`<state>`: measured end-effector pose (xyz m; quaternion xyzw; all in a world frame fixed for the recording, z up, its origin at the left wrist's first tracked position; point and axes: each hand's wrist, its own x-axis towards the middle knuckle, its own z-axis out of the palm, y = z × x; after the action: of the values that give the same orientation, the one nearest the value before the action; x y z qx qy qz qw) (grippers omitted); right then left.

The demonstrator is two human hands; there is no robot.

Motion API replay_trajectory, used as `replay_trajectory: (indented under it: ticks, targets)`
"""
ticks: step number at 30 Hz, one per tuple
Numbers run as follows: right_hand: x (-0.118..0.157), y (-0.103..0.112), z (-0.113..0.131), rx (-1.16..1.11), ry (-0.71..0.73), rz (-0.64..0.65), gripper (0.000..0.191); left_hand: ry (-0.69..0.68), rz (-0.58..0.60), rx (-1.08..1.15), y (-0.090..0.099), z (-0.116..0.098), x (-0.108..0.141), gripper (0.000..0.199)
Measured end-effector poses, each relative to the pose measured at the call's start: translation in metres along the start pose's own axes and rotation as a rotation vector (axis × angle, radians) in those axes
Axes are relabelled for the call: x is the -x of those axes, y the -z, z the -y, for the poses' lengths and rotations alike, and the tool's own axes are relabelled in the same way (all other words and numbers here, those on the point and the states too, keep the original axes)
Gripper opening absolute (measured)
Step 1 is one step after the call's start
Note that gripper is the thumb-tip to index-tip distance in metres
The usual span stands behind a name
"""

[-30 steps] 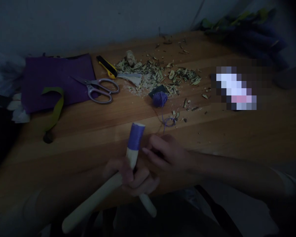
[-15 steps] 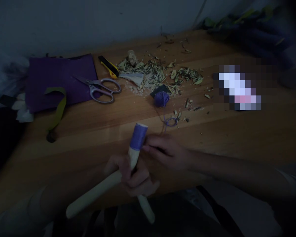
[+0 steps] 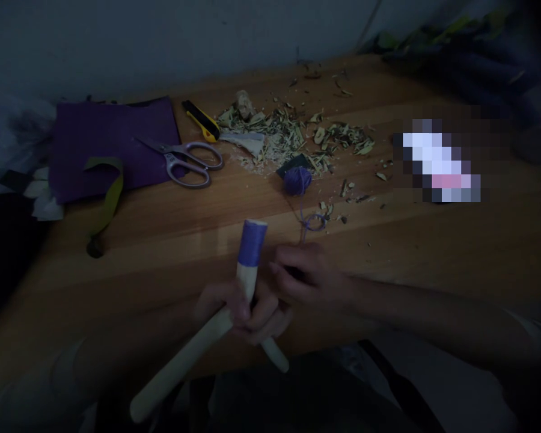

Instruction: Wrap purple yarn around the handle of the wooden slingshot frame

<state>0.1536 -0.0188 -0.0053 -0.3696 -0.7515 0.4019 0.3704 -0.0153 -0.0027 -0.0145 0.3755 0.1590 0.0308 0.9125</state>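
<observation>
Two bare hands meet over a wooden table (image 3: 184,225), on the near side of a ball of purple thread (image 3: 296,181). The left hand (image 3: 265,316), nearer the wearer than the ball and a little to its left, is clamped around the fork of a pale, barkless forked stick (image 3: 180,374). Its stem tilts upward, a snug purple binding (image 3: 252,243) near the tip, with a bare rim of wood above. The right hand (image 3: 309,270), directly on the ball's near side, is curled just beside the stem, apart from it; whether thumb and forefinger are pinched on anything cannot be told in the dim light. Thread (image 3: 303,224) runs from the ball through a loose loop toward that hand.

The wood looks stiff and probably light enough for one hand, though its smooth surface could let it turn in a slack grip. The fork seems the surest hold, leaving the bound stem free. The thread appears soft and limp, likely best pinched close to the stem.

Left of the ball, scissors (image 3: 173,161) lie partly on a flat purple piece (image 3: 85,132); beyond it, a yellow-and-black cutter (image 3: 204,124) rests beside scattered shavings (image 3: 284,129).
</observation>
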Motion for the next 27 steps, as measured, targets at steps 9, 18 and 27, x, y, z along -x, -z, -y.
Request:
replay_trajectory:
  ticks: [9,18,27]
  targets:
    - [-0.002,-0.001,-0.004,-0.215,-0.238,0.045,0.021,-0.099,0.033,0.076,-0.013,-0.013,-0.003,0.036]
    - [-0.011,0.019,-0.007,-0.451,-0.12,0.349,0.019,0.244,0.191,0.106,-0.02,-0.021,0.007,0.045]
    - [-0.016,0.03,-0.012,-0.289,0.022,0.612,0.012,0.698,0.004,-0.37,-0.025,-0.018,0.006,0.045]
